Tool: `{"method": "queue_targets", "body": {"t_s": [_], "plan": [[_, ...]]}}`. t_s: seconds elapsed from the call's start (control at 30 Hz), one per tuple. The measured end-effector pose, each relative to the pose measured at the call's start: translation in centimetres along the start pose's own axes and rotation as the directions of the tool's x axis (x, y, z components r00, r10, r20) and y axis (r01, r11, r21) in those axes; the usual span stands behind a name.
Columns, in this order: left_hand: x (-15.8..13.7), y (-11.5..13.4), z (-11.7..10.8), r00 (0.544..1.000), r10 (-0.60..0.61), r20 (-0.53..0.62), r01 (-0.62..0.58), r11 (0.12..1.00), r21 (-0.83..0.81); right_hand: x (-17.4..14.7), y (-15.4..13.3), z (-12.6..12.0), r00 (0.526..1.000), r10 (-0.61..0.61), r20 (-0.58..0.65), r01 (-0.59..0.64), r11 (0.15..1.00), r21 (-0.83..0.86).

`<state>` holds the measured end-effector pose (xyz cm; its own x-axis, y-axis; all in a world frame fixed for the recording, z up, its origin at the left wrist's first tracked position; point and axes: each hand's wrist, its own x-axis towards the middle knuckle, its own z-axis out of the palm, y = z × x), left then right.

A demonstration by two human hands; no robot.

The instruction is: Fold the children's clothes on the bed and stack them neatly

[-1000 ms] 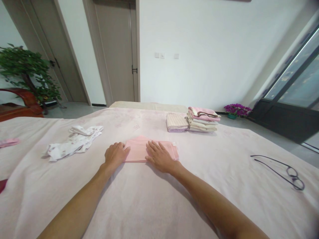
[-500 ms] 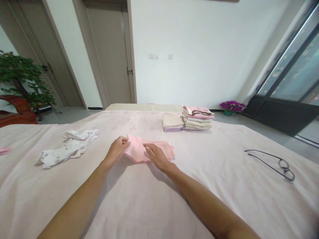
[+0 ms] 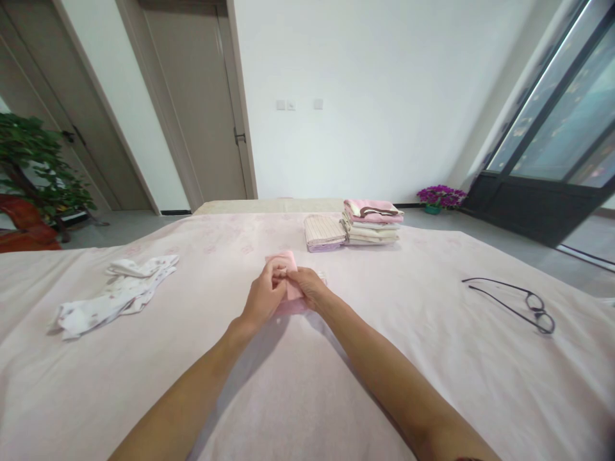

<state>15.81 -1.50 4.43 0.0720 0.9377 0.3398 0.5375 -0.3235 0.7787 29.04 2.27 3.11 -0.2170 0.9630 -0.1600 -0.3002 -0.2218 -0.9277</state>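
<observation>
A pink garment, partly folded over, lies in front of me on the bed's pale pink sheet. My left hand grips its turned-over part, fingers curled at the left side. Against the right side of the fold rests my right hand, its thumb and fingers closed on the cloth and close to the left fingertips. Both hands hide much of the garment, so its exact kind cannot be made out. A small whitish edge shows just beyond the right hand.
A white patterned garment lies crumpled at the left. Farther back stand a striped folded cloth and a stack of folded clothes. Black-framed glasses lie at the right. Beyond the bed are a door and purple flowers.
My left hand has brought the garment's left part over to the right, folding it. My right hand has gone from lying flat on the cloth to gripping it. The view has shifted slightly.
</observation>
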Motion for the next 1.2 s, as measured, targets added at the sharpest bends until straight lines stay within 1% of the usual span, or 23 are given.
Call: {"method": "queue_targets", "body": {"t_s": [0.07, 0.17, 0.27, 0.4, 0.47, 0.53, 0.6, 0.7, 0.73, 0.77, 0.8, 0.87, 0.9, 0.93, 0.97, 1.07, 1.2], "plan": [[-1.5, -0.4, 0.1, 0.994, 0.058, -0.089, -0.048, 0.993, 0.104, 0.3, 0.0, -0.3, 1.000, -0.003, -0.011, 0.003, 1.000, 0.011], [-3.3, -0.9, 0.4, 0.984, 0.131, -0.117, -0.089, 0.947, 0.309, 0.4, -0.2, -0.4, 1.000, -0.013, -0.027, 0.014, 1.000, 0.011], [-3.9, -1.4, 1.1, 0.987, 0.105, -0.119, -0.048, 0.914, 0.403, 0.2, -0.7, -0.3, 0.998, -0.030, -0.053, 0.031, 0.999, 0.012], [-3.4, -2.5, 1.7, 0.993, 0.054, -0.109, -0.002, 0.904, 0.428, -0.3, -1.5, -0.4, 0.997, -0.059, -0.057, 0.059, 0.998, 0.000], [-3.2, -3.0, 1.5, 0.995, 0.052, -0.090, -0.007, 0.898, 0.440, -0.5, -1.7, -0.9, 0.995, -0.072, -0.066, 0.068, 0.996, -0.063], [-3.3, -3.3, 1.3, 0.996, 0.071, -0.059, -0.035, 0.886, 0.463, -0.6, -1.9, -1.7, 0.994, -0.082, -0.073, 0.067, 0.980, -0.186], [-3.5, -3.4, 1.1, 0.995, 0.100, -0.022, -0.075, 0.861, 0.504, -0.7, -2.0, -2.7, 0.994, -0.085, -0.073, 0.059, 0.951, -0.302], [-3.8, -3.3, 1.1, 0.988, 0.152, 0.038, -0.146, 0.810, 0.568, -0.8, -2.0, -4.4, 0.993, -0.071, -0.091, 0.028, 0.914, -0.404], [-3.8, -3.3, 1.2, 0.983, 0.171, 0.059, -0.174, 0.793, 0.584, -0.8, -2.0, -5.0, 0.992, -0.070, -0.102, 0.015, 0.886, -0.464], [-3.8, -3.3, 1.2, 0.979, 0.190, 0.080, -0.200, 0.778, 0.596, -0.8, -2.0, -5.5, 0.991, -0.081, -0.111, 0.007, 0.835, -0.550], [-3.9, -3.4, 1.3, 0.974, 0.205, 0.100, -0.223, 0.763, 0.606, -0.7, -2.0, -5.9, 0.987, -0.106, -0.119, 0.002, 0.758, -0.652], [-3.9, -3.5, 1.4, 0.965, 0.219, 0.145, -0.261, 0.739, 0.621, -0.7, -2.0, -6.7, 0.977, -0.177, -0.121, 0.000, 0.564, -0.826], [-3.9, -3.6, 1.4, 0.960, 0.222, 0.169, -0.279, 0.729, 0.625, -0.6, -2.0, -6.9, 0.972, -0.206, -0.114, 0.000, 0.486, -0.874], [-3.9, -3.6, 1.3, 0.954, 0.227, 0.194, -0.298, 0.720, 0.627, -0.6, -2.0, -7.1, 0.969, -0.221, -0.107, -0.002, 0.429, -0.903], [-3.9, -3.6, 1.3, 0.948, 0.232, 0.219, -0.319, 0.710, 0.628, -0.6, -2.0, -7.1, 0.969, -0.224, -0.102, -0.007, 0.391, -0.920], [-3.9, -3.6, 1.3, 0.930, 0.237, 0.281, -0.365, 0.688, 0.628, -0.8, -2.1, -7.0, 0.971, -0.216, -0.099, -0.024, 0.323, -0.946], [-3.9, -3.5, 1.4, 0.930, 0.201, 0.307, -0.358, 0.679, 0.641, -1.3, -2.1, -6.4, 0.962, -0.258, -0.085, -0.028, 0.217, -0.976]]}}
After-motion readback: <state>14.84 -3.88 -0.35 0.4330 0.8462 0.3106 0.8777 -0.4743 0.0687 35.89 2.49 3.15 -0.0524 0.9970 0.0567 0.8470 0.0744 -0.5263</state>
